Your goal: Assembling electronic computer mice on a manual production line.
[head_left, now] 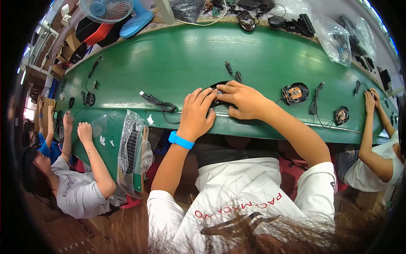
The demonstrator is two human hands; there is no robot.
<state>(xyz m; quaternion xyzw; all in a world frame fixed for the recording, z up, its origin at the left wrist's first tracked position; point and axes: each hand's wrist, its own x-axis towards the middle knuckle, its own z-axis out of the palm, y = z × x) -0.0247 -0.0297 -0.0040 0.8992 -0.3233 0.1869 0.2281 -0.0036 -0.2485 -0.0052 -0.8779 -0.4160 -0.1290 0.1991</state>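
Note:
In front of me a black computer mouse (pixel 218 102) rests on the green work surface, its inner parts partly in sight. My left hand (pixel 195 113) grips its left side, fingers bent over the top, with a blue band on the wrist. From the right, my right hand (pixel 245 98) holds the same mouse, fingertips pressed down into its middle. What lies under the fingertips is hidden. Beside my left hand a coiled black cable (pixel 163 104) with a white-ended plug lies on the surface. Another black cable end (pixel 229 67) sticks out just beyond the mouse.
An opened mouse (pixel 294 93) with a tan board lies to the right, with a coiled cable (pixel 314 106) and another opened mouse (pixel 341 115) past it. Left stands a plastic-wrapped keyboard (pixel 132 148). Co-workers sit on both sides. A blue fan (pixel 137 19) stands at the back.

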